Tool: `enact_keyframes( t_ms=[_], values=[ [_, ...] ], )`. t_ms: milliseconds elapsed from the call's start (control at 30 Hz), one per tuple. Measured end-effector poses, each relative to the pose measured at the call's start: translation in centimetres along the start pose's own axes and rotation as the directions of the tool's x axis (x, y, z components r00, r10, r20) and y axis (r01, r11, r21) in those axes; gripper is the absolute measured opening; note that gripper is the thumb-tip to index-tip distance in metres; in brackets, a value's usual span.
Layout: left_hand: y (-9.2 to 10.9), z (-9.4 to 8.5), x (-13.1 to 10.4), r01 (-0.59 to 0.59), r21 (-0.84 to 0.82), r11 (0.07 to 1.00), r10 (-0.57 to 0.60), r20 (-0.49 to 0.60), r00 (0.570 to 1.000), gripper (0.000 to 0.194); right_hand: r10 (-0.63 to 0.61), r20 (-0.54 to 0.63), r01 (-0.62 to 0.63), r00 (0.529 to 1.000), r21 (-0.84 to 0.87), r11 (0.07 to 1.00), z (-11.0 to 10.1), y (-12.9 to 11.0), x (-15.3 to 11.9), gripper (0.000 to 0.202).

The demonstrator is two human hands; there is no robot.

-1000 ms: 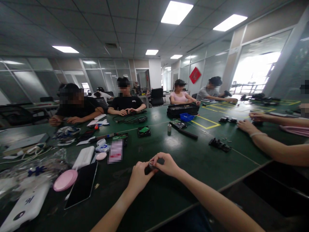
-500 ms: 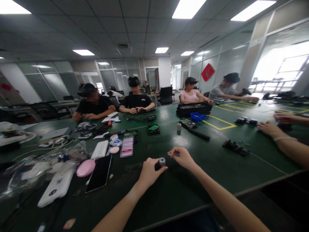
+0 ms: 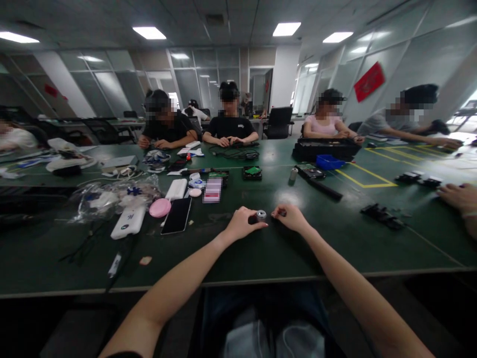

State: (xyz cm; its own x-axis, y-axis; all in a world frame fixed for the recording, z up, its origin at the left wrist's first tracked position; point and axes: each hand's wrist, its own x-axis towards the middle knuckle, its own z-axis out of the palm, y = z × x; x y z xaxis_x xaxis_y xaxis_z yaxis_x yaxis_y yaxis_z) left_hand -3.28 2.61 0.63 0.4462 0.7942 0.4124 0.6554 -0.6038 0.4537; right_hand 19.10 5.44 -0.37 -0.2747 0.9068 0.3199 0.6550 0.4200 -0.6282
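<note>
Thumb and fingers of my left hand (image 3: 244, 223) are wrapped round a small silvery metal cylinder (image 3: 261, 216), which stands upright on the green table (image 3: 238, 258). Just to the right, my right hand (image 3: 291, 218) is pinched, its fingertips near the cylinder but apart from it. Whatever lies between those fingertips is too small to make out. A second small cylinder (image 3: 293, 174) stands farther back on the table.
On the left lie a black phone (image 3: 176, 215), a pink round case (image 3: 160, 208), a white power bank (image 3: 128, 221) and plastic bags. Black parts (image 3: 382, 216) lie right. A circuit board (image 3: 252, 172) and a blue tray (image 3: 330, 162) are farther back. People sit across.
The view has tilted down and turned left, so more of the table's front edge and my lap shows. My left hand still holds the cylinder; my right hand stays pinched beside it.
</note>
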Motion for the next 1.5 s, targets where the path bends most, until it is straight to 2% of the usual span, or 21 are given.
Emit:
enact_keyframes(
  t_ms=[167, 400, 700, 933, 1067, 1333, 1500],
  values=[
    [-0.5, 0.6, 0.0, -0.030, -0.012, 0.999, 0.030, -0.029, 0.999, 0.044, -0.015, 0.017, 0.014, 1.000, 0.035, 0.999, 0.3, 0.4, 0.0, 0.012],
    [-0.9, 0.9, 0.1, -0.029, -0.045, 0.999, 0.026, -0.071, 0.997, 0.048, -0.024, 0.010, 0.024, 1.000, 0.037, 0.999, 0.1, -0.3, -0.1, 0.008],
    [-0.4, 1.0, 0.3, -0.013, -0.031, 0.999, 0.012, -0.040, 0.999, 0.048, 0.001, -0.009, -0.001, 1.000, -0.033, 0.999, -0.3, -0.5, -0.1, 0.007],
    [-0.2, 0.7, -1.0, 0.117, -0.096, 0.988, -0.124, -0.075, 0.989, 0.048, -0.004, -0.094, 0.002, 0.996, -0.028, 1.000, -1.0, -0.7, 0.1, 0.013],
    [-0.2, 0.6, -1.4, 0.121, -0.139, 0.983, -0.136, -0.104, 0.985, 0.046, -0.051, -0.105, 0.052, 0.993, 0.009, 0.999, -1.4, -0.9, 0.1, 0.017],
    [-0.5, 0.1, -0.9, 0.107, -0.084, 0.991, -0.113, -0.078, 0.991, 0.048, -0.087, -0.037, 0.091, 0.996, 0.147, 0.985, -0.1, -1.3, -0.1, 0.015],
    [-0.6, -0.2, -0.8, 0.086, -0.073, 0.994, -0.092, -0.083, 0.992, 0.051, -0.077, 0.013, 0.073, 0.997, 0.170, 0.983, -0.2, -1.6, -0.2, 0.012]
  ],
)
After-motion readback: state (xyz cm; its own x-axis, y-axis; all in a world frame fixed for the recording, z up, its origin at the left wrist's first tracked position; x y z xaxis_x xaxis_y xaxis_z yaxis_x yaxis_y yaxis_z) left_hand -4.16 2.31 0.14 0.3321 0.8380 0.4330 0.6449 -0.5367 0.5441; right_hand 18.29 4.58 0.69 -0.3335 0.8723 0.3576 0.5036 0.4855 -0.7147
